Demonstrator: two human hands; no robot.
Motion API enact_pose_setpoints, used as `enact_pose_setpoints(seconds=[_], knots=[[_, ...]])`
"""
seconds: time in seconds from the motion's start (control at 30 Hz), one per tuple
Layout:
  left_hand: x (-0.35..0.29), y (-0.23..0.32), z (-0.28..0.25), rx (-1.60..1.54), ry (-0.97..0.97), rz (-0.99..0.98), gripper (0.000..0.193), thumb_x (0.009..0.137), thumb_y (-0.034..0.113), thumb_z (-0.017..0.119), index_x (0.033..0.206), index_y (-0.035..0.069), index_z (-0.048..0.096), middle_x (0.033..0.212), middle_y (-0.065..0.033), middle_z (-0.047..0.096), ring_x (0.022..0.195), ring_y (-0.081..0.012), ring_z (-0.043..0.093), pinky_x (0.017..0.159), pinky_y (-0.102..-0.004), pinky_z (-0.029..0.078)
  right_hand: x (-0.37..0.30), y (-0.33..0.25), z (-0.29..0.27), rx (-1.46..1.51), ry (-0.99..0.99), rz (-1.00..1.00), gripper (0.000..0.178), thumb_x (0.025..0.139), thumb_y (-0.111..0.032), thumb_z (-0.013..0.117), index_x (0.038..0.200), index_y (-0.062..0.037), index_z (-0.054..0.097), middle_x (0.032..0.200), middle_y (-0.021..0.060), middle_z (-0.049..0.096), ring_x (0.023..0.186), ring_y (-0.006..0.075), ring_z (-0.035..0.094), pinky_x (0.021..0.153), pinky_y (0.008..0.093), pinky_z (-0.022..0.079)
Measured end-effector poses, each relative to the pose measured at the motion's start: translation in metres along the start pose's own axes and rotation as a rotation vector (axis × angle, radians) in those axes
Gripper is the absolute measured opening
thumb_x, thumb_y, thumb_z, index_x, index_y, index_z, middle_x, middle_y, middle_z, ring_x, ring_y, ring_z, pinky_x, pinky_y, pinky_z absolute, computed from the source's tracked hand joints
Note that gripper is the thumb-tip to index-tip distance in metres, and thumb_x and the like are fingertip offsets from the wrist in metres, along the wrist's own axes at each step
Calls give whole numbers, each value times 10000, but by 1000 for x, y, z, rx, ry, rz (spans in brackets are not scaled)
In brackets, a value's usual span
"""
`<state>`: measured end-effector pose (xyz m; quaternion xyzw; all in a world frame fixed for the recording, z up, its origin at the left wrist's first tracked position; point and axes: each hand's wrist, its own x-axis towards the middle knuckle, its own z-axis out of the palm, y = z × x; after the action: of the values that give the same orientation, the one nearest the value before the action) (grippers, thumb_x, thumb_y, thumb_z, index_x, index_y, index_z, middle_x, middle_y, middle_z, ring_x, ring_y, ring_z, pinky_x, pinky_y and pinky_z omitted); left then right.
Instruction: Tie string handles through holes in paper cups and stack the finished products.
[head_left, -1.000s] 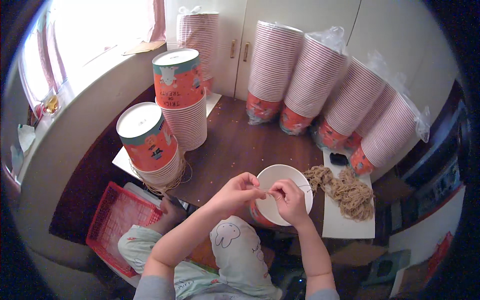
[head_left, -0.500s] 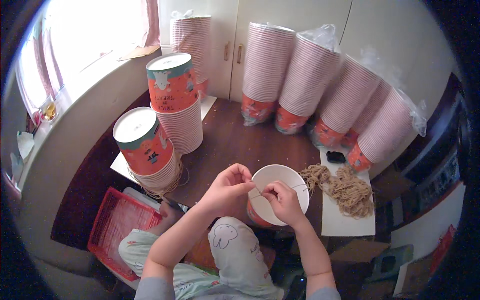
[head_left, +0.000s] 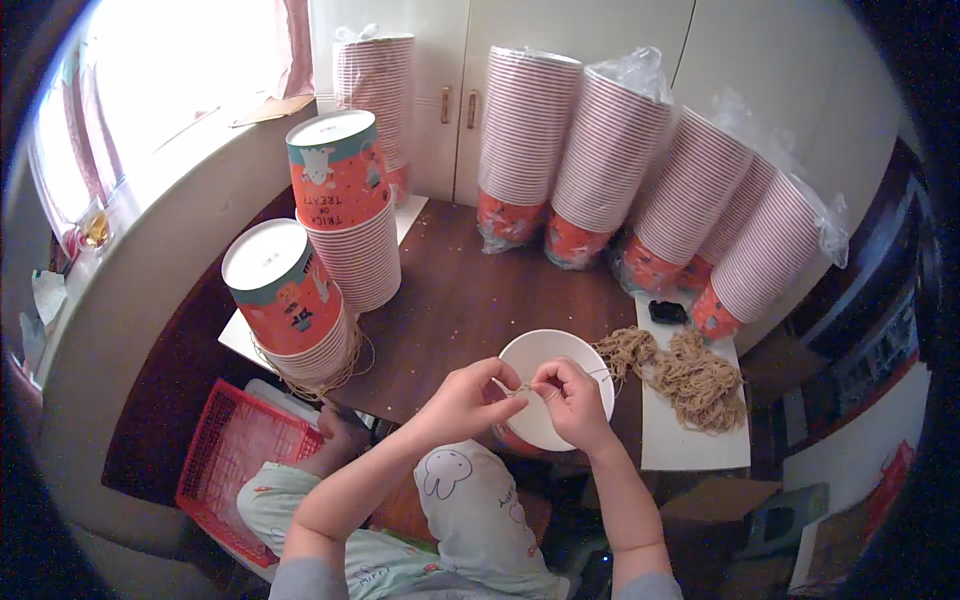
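Observation:
A paper bucket (head_left: 545,345), white inside with an orange outer wall, stands mouth up at the table's near edge. Over its opening, my right hand (head_left: 577,408) pinches a thin piece of twine (head_left: 524,388) between thumb and fingertips. My left hand (head_left: 462,402) holds the same twine on the left, its thumb and forefinger curled close to the right fingertips. Part of the twine runs across the mouth to the right rim. The exact grip of the left fingers and any knot are too small to make out.
Tan twine hanks (head_left: 705,385) lie on a white board (head_left: 690,450) at right, near a small black object (head_left: 668,313). Upside-down bucket stacks (head_left: 355,260) stand at left, one draped with twine loops. Several plastic-wrapped stacks (head_left: 610,150) line the back. A red basket (head_left: 215,440) sits low left.
My left hand has shifted slightly right and down, and its thumb and forefinger are spread wider. The right hand has lifted a little, still pinching the twine. The view has shifted slightly.

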<state>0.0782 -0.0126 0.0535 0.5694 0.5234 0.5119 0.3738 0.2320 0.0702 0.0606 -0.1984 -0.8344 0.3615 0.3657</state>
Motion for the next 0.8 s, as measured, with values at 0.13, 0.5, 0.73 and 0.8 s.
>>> enact_pose_setpoints(seconds=[0.13,0.5,0.73,0.8], knots=[[4,-2,5,11,49,-14,153,792,142,580,834,-3,551,682,-36,574,607,-69,524,543,-228,434,-1,3,1,1,4,9,76,766,-46,565,803,-20,503,745,96,537,680,216,544,607,297,436],[7,1,7,-145,81,3,136,807,128,550,812,-8,560,670,9,541,608,-34,470,535,-202,404,-4,11,2,45,2,47,86,772,-60,568,815,-18,507,753,98,538,680,211,542,605,291,434],[7,-1,6,-89,93,-39,136,798,120,565,793,-15,575,635,20,541,589,-25,477,528,-183,403,-5,11,2,67,-8,72,93,773,-67,571,820,-18,508,754,97,538,683,206,543,604,292,435],[7,4,6,-116,103,-58,129,794,120,576,797,-9,586,662,21,555,604,-24,480,532,-182,403,-5,11,1,69,-10,77,94,773,-68,571,821,-18,507,756,97,538,685,205,545,606,291,436]])
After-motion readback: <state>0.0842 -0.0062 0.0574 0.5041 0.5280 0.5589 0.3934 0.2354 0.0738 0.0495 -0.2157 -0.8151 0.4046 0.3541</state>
